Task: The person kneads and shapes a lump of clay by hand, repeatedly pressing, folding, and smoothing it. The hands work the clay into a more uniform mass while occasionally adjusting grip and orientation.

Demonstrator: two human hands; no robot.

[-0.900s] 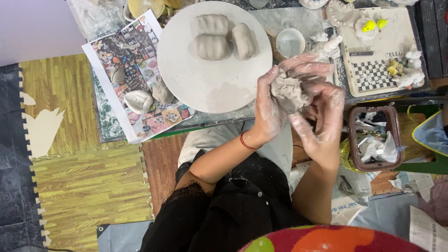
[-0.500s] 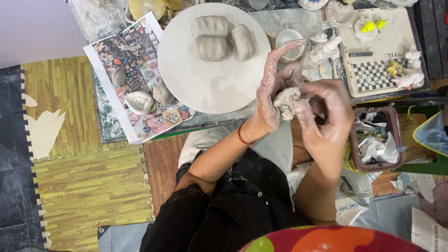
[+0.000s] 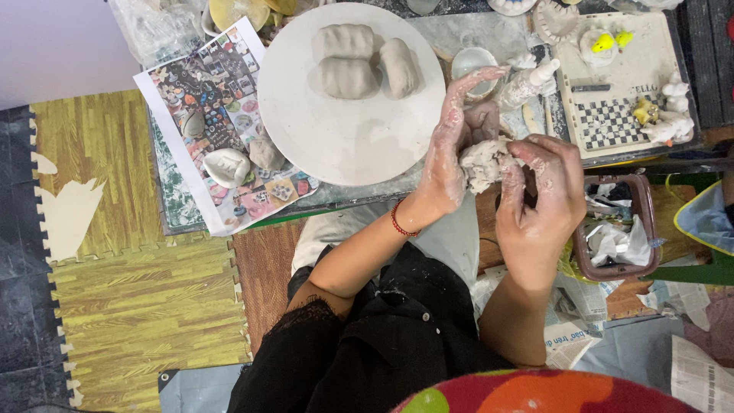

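One lump of grey clay (image 3: 483,162) sits between the two hands, held in the air just off the right edge of the round white board (image 3: 336,138), above the near edge of the table (image 3: 336,195). The left hand (image 3: 451,153) stands on edge, palm pressed flat against the lump's left side, fingers straight and pointing away from the body, smeared with wet clay; a red bracelet (image 3: 399,223) circles its wrist. The right hand (image 3: 539,195) curls over the lump from the right, fingers bent and gripping it, back of the hand toward the camera. Both forearms rise from the lap and converge at the lump.

On the board lie three shaped clay rolls (image 3: 359,61), touching one another near its far rim. Left of the board, a printed sheet (image 3: 206,99) carries two small clay pieces (image 3: 245,162). To the right stand one checkered tray (image 3: 612,115) with small figures and, nearer, one brown bin (image 3: 619,229) of crumpled paper.
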